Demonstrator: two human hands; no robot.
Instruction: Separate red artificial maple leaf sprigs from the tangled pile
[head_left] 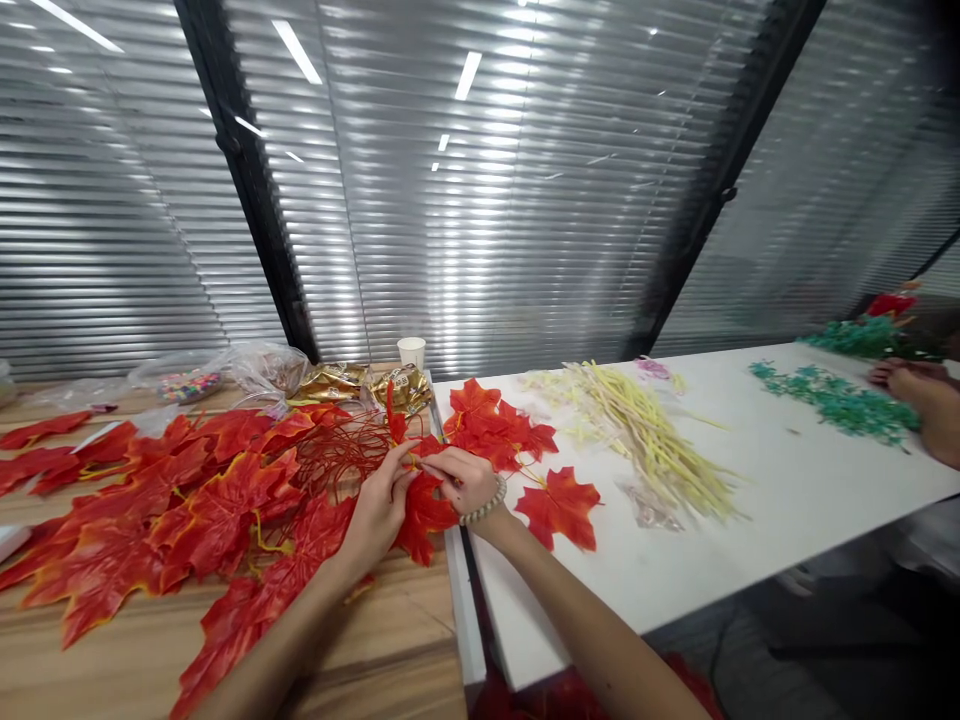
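My left hand [385, 492] and my right hand [463, 480] meet over the gap between two tables, fingers pinched together. Between them is a red artificial maple leaf [426, 520] with a yellowish stem; both hands close on its stem end, though the fingertips partly hide it. A beaded bracelet circles my right wrist. Behind my left hand lies a tangle of thin red cords [346, 450]. A heap of red artificial maple leaves [217, 500] spreads to the left. More red leaves [559, 505] lie just right of my right hand.
On the white table [585, 590] lie yellow strips [652, 430] and green artificial foliage [832, 395], near another person's hand [922, 390]. The wooden table [397, 640] carries gold wrappers [401, 388] and plastic bags [262, 368]. A paper cup [412, 350] stands behind, before window blinds.
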